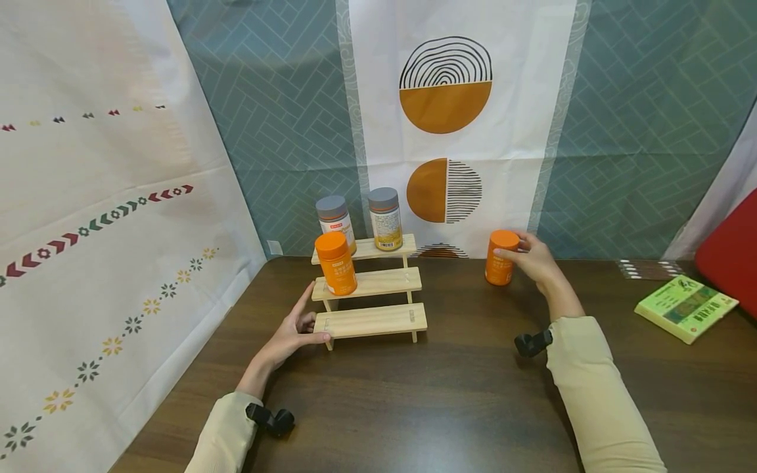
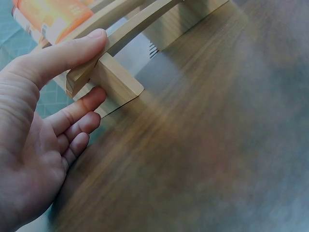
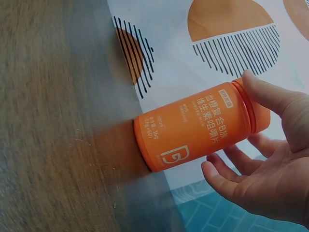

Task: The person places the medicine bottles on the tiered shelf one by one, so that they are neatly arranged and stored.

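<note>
A three-step wooden display rack (image 1: 370, 320) stands left of centre. My left hand (image 1: 288, 340) grips the left end of its lowest step, thumb (image 2: 79, 50) on top and the fingers curled by the leg. On the middle step sits an orange pill bottle (image 1: 337, 264). Two grey-capped bottles stand on the top step, one at its right (image 1: 386, 220) and another partly hidden on the left (image 1: 332, 209). At the back of the table, my right hand (image 1: 537, 258) holds a second orange pill bottle (image 3: 193, 128) by its cap; the bottle is upright, its base at the tabletop.
A green-and-yellow packet (image 1: 686, 307) lies on the brown table (image 1: 449, 394) at the right. Beside it are a dark patterned strip (image 1: 650, 269) and a red object (image 1: 733, 249). Patterned cloths (image 1: 284, 131) hang along the back and left.
</note>
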A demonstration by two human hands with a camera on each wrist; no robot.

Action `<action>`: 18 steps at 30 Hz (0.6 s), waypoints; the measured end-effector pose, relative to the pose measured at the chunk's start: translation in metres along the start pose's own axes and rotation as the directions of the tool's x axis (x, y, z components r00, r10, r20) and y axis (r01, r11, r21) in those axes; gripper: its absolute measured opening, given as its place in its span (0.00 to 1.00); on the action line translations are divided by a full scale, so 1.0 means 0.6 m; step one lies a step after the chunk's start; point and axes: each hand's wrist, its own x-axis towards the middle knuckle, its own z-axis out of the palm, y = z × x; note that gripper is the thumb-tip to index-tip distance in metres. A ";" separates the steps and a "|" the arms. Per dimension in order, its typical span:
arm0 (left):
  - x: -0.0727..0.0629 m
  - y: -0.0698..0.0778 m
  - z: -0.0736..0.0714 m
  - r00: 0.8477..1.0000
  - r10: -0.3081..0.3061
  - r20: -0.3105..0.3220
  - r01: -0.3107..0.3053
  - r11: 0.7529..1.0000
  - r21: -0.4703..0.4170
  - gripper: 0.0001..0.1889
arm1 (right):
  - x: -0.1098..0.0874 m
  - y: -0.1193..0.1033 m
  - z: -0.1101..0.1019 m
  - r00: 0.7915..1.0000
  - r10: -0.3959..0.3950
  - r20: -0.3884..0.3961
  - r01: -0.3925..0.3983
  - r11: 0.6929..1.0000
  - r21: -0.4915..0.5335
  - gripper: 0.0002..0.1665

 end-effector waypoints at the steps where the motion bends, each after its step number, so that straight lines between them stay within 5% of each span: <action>1: 0.000 0.001 0.000 1.000 -0.003 -0.001 0.003 1.000 0.001 0.57 | 0.000 0.000 0.001 1.000 0.002 -0.002 -0.002 1.000 0.000 0.50; 18: 0.000 0.000 -0.002 1.000 -0.026 -0.009 0.026 1.000 0.007 0.57 | 0.003 0.004 0.002 1.000 -0.004 -0.005 0.004 1.000 0.008 0.49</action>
